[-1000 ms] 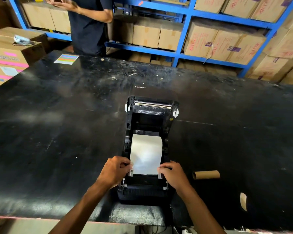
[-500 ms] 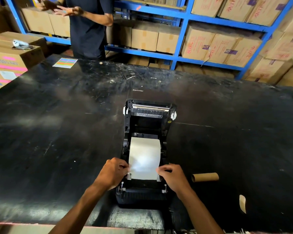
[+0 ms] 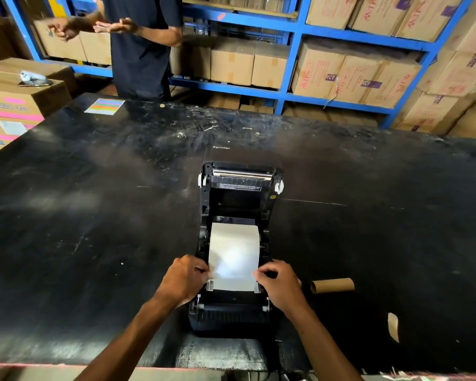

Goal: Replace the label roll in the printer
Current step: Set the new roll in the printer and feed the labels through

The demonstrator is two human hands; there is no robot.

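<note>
Printer (image 3: 232,320) sits open on our black table (image 3: 94,243), lid tipped back, with the new label roll (image 3: 234,243) seated in the bay and its white paper pulled toward us. Our left hand (image 3: 183,279) pinches the paper's left edge between thumb and fingertips, and our right hand (image 3: 279,284) does the same on the right edge, both right by the side guides. An empty cardboard core (image 3: 332,285) lies on the table just right of the printer. Someone in a dark shirt (image 3: 140,45) stands across the table by the blue shelves (image 3: 294,50).
</note>
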